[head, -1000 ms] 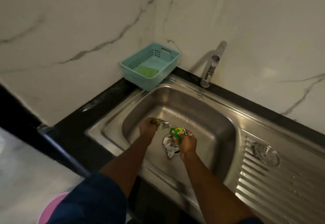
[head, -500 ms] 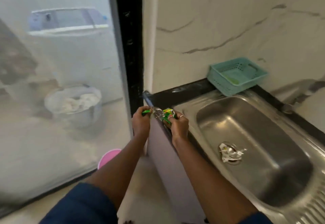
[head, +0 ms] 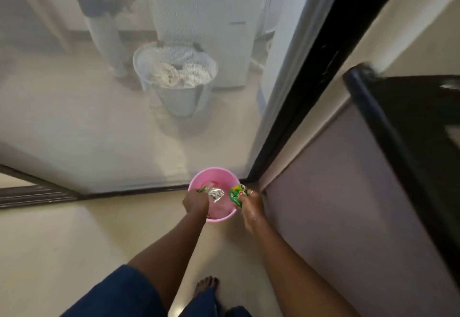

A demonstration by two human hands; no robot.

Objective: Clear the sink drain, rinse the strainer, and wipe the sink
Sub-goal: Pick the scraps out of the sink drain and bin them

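Both hands are down over a small pink bin (head: 199,182) on the floor by the cabinet corner. My left hand (head: 195,202) grips a crumpled silver and green wrapper (head: 215,194) above the bin's opening. My right hand (head: 251,204) holds a green printed wrapper (head: 236,194) at the bin's right rim. Some pale scrap lies inside the bin. The sink, drain and strainer are out of view.
A grey cabinet side (head: 348,204) with a black countertop edge (head: 388,127) stands at the right. A mesh screen door (head: 124,117) with a black frame (head: 311,77) closes off the far side; a metal bucket (head: 176,80) sits behind it. My bare foot (head: 205,285) is below.
My view turned from the sink down to the floor. Both hands carried the wrappers from the counter corner down to the pink bin.
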